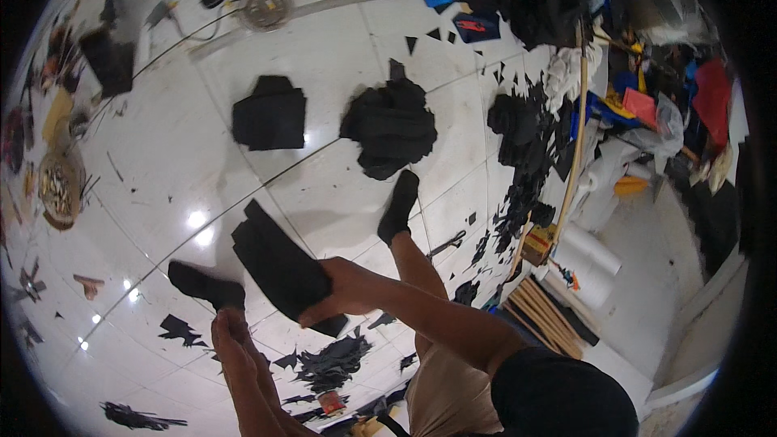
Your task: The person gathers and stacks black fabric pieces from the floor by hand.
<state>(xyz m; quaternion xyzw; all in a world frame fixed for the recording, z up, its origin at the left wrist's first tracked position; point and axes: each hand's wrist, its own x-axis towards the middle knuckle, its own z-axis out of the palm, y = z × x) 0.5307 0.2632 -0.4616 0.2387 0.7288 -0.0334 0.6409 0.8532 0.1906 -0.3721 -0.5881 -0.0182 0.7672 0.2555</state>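
Observation:
My right hand (346,285) is closed round the near end of a thick stack of black fabric pieces (279,263), held tilted above the floor between my feet. My left hand (230,341) is low at the left, seen nearly edge-on beside my shin, with fingers stretched and nothing visible in them. Ahead on the white tiles lie a squared stack of black fabric pieces (269,117) and, to its right, a looser heap of black fabric pieces (390,128). My feet, in black socks, frame the held stack.
Scissors (447,244) lie right of my right foot. Black scraps (332,360) are strewn near me, with more (522,162) along the right. A wooden pole (579,129), white rolls (591,263) and a large cloth pile (534,0) border the right. A fan-like round object (265,8) lies far left.

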